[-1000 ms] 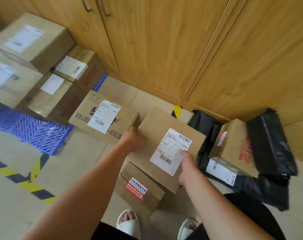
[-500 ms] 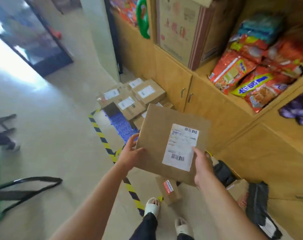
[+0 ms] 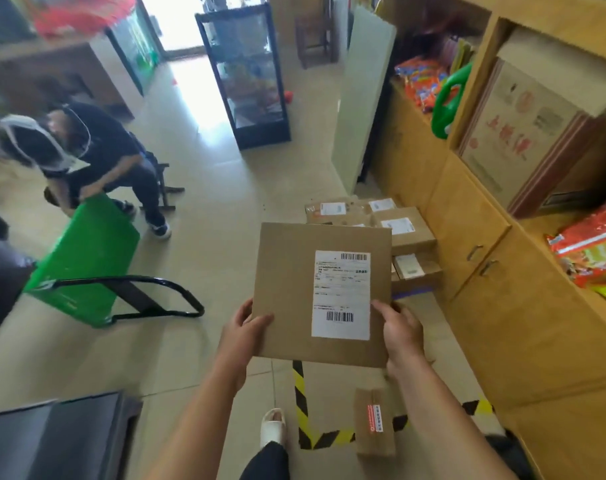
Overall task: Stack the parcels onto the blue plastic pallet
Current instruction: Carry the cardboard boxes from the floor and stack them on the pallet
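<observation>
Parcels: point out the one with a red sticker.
The small parcel lying across the black-yellow tape; the held parcel and stacked parcels show white labels.

Parcel [image 3: 324, 294] up off floor [image 3: 225, 209], now nearer pallet [image 3: 414, 291].

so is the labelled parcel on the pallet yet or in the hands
In the hands, not on the pallet: left hand and right hand grip the parcel by its near corners, above the floor.

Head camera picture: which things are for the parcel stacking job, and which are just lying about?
For the job: flat parcel, held by left hand and right hand; stacked parcels; blue pallet edge beneath them; small parcel on the floor.
Just about: green bag; glass cabinet; snack packets; seated person.
</observation>
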`<act>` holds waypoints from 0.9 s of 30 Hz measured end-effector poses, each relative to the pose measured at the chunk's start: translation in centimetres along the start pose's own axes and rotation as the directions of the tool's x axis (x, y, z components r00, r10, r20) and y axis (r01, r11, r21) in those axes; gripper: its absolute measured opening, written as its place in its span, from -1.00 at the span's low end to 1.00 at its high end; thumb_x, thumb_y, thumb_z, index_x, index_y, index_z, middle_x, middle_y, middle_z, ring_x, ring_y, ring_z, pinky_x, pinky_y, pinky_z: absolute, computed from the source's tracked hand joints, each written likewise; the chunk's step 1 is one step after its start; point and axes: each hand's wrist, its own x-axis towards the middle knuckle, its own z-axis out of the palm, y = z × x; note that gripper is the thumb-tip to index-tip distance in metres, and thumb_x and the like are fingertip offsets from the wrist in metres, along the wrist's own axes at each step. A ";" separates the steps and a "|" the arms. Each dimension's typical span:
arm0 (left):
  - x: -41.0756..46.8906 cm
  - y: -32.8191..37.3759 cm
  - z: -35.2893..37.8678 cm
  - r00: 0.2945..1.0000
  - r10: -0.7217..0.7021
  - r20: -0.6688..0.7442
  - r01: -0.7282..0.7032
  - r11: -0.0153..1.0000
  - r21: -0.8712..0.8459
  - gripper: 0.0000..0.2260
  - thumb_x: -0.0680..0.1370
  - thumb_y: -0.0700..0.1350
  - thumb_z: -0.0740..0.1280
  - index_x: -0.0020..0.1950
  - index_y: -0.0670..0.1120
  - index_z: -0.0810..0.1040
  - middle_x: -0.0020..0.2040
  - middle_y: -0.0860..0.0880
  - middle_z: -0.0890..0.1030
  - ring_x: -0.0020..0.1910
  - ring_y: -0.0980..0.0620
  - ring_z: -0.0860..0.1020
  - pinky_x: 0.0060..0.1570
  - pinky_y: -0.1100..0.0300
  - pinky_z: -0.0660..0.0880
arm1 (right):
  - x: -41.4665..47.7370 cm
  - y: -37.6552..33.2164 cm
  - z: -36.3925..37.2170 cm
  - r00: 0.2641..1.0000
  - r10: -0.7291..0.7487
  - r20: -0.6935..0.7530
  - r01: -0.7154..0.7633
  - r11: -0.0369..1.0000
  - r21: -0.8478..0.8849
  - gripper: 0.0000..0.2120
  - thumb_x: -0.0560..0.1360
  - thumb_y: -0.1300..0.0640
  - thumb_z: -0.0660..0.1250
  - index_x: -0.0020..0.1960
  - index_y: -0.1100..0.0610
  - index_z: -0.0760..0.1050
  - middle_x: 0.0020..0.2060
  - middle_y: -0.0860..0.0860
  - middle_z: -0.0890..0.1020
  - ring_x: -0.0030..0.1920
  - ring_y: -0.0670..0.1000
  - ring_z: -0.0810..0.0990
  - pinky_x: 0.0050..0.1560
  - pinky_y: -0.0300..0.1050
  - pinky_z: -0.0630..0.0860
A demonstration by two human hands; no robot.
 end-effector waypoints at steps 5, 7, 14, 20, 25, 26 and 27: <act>6.2 1.5 -2.6 0.999 -0.010 0.032 0.013 0.997 -0.081 -0.57 0.54 -0.07 0.39 0.40 0.08 0.40 0.23 -0.03 0.56 0.09 -0.01 0.55 -0.09 0.11 0.50 | 2.4 -0.8 5.8 0.997 -0.066 -0.042 0.066 0.998 0.003 -0.85 0.56 0.07 0.37 0.11 0.03 0.62 -0.05 0.02 0.71 -0.05 0.10 0.68 -0.17 -0.08 0.56; 9.4 3.0 -3.6 0.998 -0.003 0.068 0.009 0.996 -0.088 -0.53 0.55 -0.06 0.38 0.44 0.05 0.37 0.21 0.00 0.56 0.06 0.04 0.54 -0.17 0.16 0.47 | 3.7 -1.7 8.8 0.993 -0.084 -0.079 0.084 0.996 -0.005 -0.81 0.56 0.07 0.37 0.15 0.05 0.61 -0.01 0.03 0.70 -0.05 0.07 0.66 -0.23 -0.13 0.50; 21.7 11.1 -6.6 0.975 0.031 0.221 -0.022 0.999 -0.041 -0.54 0.53 -0.03 0.40 0.42 0.07 0.43 0.27 -0.01 0.56 0.16 -0.01 0.52 -0.03 0.08 0.48 | 8.1 -6.4 18.3 0.984 -0.094 -0.152 0.096 0.995 0.008 -0.79 0.56 0.01 0.36 0.17 0.01 0.60 -0.01 -0.01 0.69 -0.01 0.06 0.65 -0.10 -0.02 0.59; 29.8 14.5 -4.3 0.931 -0.056 0.362 0.049 0.998 0.028 -0.51 0.42 -0.04 0.45 0.34 0.06 0.47 0.11 0.05 0.64 0.11 0.00 0.55 0.03 0.03 0.49 | 13.0 -7.5 20.0 0.967 -0.061 -0.246 0.069 0.997 0.023 -0.82 0.55 0.06 0.38 0.13 0.03 0.64 0.00 -0.02 0.72 0.00 0.05 0.68 -0.05 -0.02 0.59; 37.8 16.6 0.4 0.920 -0.160 0.359 0.121 0.984 0.129 -0.43 0.28 0.03 0.44 0.30 0.12 0.50 0.17 -0.01 0.60 0.17 -0.10 0.54 0.17 -0.16 0.52 | 21.0 -9.4 21.3 0.962 -0.010 -0.273 0.028 0.998 0.060 -0.88 0.57 0.05 0.36 0.09 -0.01 0.62 -0.04 -0.05 0.71 -0.02 0.03 0.67 -0.09 -0.04 0.57; 39.9 16.9 1.3 0.921 -0.176 0.347 0.128 0.979 0.157 -0.44 0.27 0.04 0.44 0.29 0.13 0.51 0.19 -0.03 0.59 0.16 -0.10 0.54 0.12 -0.14 0.54 | 22.9 -9.9 21.6 0.962 0.004 -0.271 0.014 0.998 0.064 -0.87 0.58 0.05 0.36 0.11 -0.01 0.61 -0.04 -0.04 0.71 -0.02 0.03 0.67 -0.11 -0.05 0.57; 41.5 17.4 2.4 0.921 -0.191 0.338 0.136 0.974 0.180 -0.44 0.27 0.05 0.45 0.28 0.13 0.52 0.20 -0.04 0.59 0.15 -0.10 0.55 0.06 -0.10 0.56 | 24.7 -10.6 21.9 0.964 0.027 -0.263 -0.007 0.997 0.075 -0.84 0.58 0.04 0.36 0.14 0.00 0.60 -0.03 -0.02 0.71 -0.01 0.05 0.67 -0.11 -0.05 0.57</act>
